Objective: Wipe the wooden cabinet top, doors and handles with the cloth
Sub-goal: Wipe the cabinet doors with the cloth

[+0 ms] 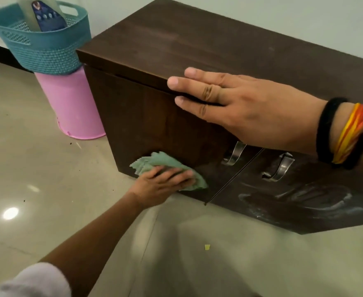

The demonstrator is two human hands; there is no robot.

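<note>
My left hand [161, 181] grips crumpled green cloth [172, 168] low on dark wooden cabinet's left door [146, 125]; right hand [240, 108] flat, empty. Press firm w/ overlapping strokes.

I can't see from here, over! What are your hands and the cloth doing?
Left hand pressing green cloth low on left door. Right hand flat on cabinet top edge. Right door has white smears. Nothing in the way.

Soft indoor light, glare spot on the floor [10, 213], wide-angle edge bending.

Home: tiled floor [47, 168], laundry basket [45, 46]
</note>
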